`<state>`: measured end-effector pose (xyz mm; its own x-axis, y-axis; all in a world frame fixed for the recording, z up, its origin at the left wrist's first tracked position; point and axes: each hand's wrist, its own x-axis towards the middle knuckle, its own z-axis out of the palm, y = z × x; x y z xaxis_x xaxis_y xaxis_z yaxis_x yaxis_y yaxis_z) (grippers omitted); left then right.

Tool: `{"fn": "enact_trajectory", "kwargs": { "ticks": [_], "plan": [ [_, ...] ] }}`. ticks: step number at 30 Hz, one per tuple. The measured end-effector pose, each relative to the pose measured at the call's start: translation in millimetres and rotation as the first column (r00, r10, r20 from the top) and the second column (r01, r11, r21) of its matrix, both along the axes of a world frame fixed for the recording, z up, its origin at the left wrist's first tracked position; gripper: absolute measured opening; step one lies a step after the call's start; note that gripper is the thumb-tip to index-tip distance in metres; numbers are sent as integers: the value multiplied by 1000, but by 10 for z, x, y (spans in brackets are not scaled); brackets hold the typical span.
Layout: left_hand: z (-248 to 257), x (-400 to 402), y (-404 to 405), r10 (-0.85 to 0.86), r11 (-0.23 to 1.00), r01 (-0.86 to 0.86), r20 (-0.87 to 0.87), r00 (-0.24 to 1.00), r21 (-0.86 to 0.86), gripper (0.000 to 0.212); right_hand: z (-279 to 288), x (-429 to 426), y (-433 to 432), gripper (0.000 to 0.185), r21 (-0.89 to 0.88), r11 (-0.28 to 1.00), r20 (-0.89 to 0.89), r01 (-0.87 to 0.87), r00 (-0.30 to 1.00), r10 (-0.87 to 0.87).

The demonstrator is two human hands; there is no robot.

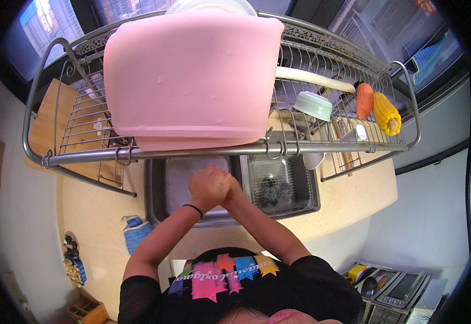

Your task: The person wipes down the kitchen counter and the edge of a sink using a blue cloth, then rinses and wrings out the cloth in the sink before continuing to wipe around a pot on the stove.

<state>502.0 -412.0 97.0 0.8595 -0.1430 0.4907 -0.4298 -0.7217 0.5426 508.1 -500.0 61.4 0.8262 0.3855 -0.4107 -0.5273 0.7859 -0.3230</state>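
Observation:
My left hand (208,187), with a black band at its wrist, is pressed together with my right hand (231,189). Both are over the left basin (178,170) of a double-bowl sink. The left hand covers much of the right, and the fingers of both are mostly hidden. Whether anything lies between the palms cannot be seen. Beside them, the right basin (290,170) has a wire rack, a drain and a grey, mesh-like clump (278,192). A blue cloth (137,235) lies on the counter, left of the sink.
A metal dish rack (203,152) spans above the sink, carrying a large pink plastic tub (191,77). On its right are a pale green bowl (313,106), a carrot (364,101) and an ear of corn (385,113). A wooden board (45,133) stands at the left.

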Motion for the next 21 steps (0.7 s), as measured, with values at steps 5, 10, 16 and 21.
{"fn": "enact_trajectory", "kwargs": {
  "ticks": [5,10,16,21],
  "plan": [
    [127,13,-154,161,937,-158,-19,987,-312,15,-150,76,-86,29,-24,984,67,175,983,-173],
    [102,37,-59,-63,998,64,250,966,5,22,-186,89,-85,29,37,999,-24,18,1000,-17],
    [358,64,5,-405,886,335,186,895,320,26,-704,211,-5,31,-43,941,496,-335,810,311],
    [413,-15,-3,-508,812,409,160,846,417,30,-710,272,38,31,-193,703,334,-684,628,703]
  ]
}}
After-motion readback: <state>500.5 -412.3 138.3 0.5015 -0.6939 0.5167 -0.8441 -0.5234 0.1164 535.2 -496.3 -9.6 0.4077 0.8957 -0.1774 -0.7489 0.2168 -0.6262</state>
